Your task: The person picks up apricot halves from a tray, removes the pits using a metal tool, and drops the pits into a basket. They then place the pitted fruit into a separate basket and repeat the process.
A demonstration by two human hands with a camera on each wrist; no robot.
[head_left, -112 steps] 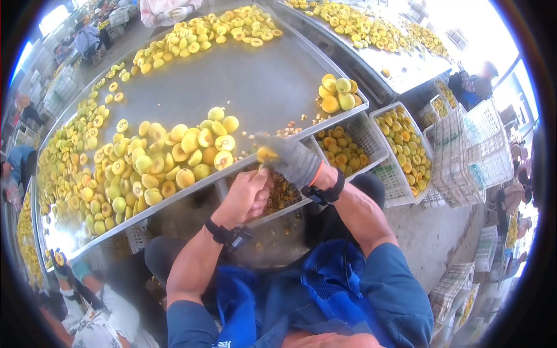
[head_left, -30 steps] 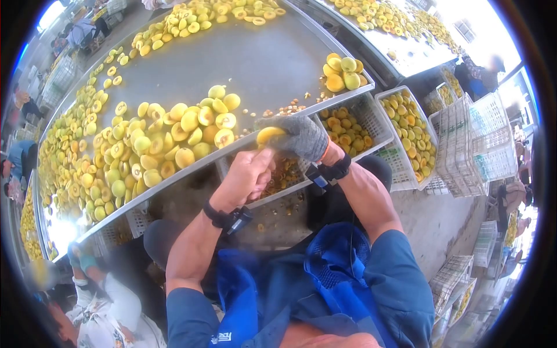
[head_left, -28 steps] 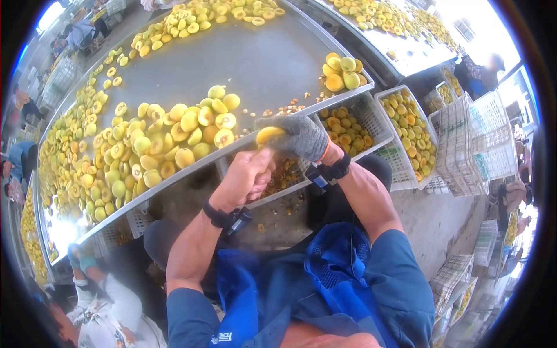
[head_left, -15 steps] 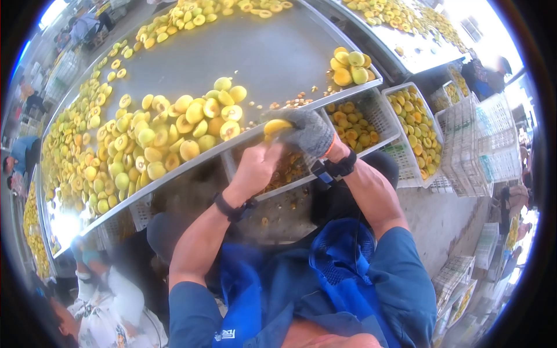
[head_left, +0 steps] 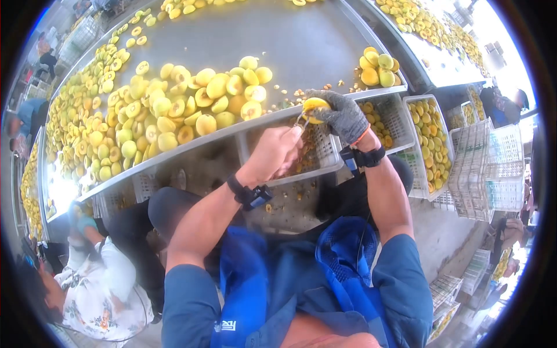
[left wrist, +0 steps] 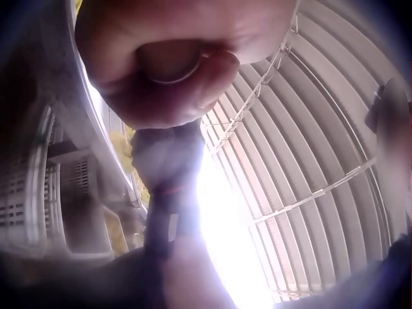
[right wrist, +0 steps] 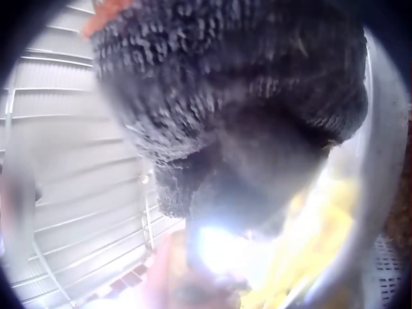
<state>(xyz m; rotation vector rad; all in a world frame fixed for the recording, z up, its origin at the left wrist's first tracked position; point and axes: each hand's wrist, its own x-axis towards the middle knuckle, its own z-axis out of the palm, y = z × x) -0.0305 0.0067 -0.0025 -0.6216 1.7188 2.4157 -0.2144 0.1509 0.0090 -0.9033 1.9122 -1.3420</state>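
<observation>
In the head view my bare left hand (head_left: 272, 152) grips a small pitting tool, its metal loop (head_left: 300, 120) right at the fruit. The left wrist view shows the round end of the tool's handle (left wrist: 172, 61) inside the curled fingers. My right hand (head_left: 345, 116), in a grey knit glove, holds a yellow peach half (head_left: 315, 106) between fingers and thumb. Both hands meet over the near edge of the metal table (head_left: 203, 43). In the right wrist view the gloved hand (right wrist: 225, 84) fills the upper part and hides most of the fruit.
A large heap of halved peaches (head_left: 168, 107) covers the table's left side. A smaller pile (head_left: 380, 66) sits at its right corner, with loose pits (head_left: 296, 95) nearby. Below the edge stands a crate of scraps (head_left: 333, 159); fruit-filled crates (head_left: 426, 139) stand rightward. Another person (head_left: 107, 284) sits at left.
The head view has turned, so table and crates sit farther right. The hands stay together at the table edge; the left hand has drawn slightly back, exposing the tool's metal loop beside the peach half.
</observation>
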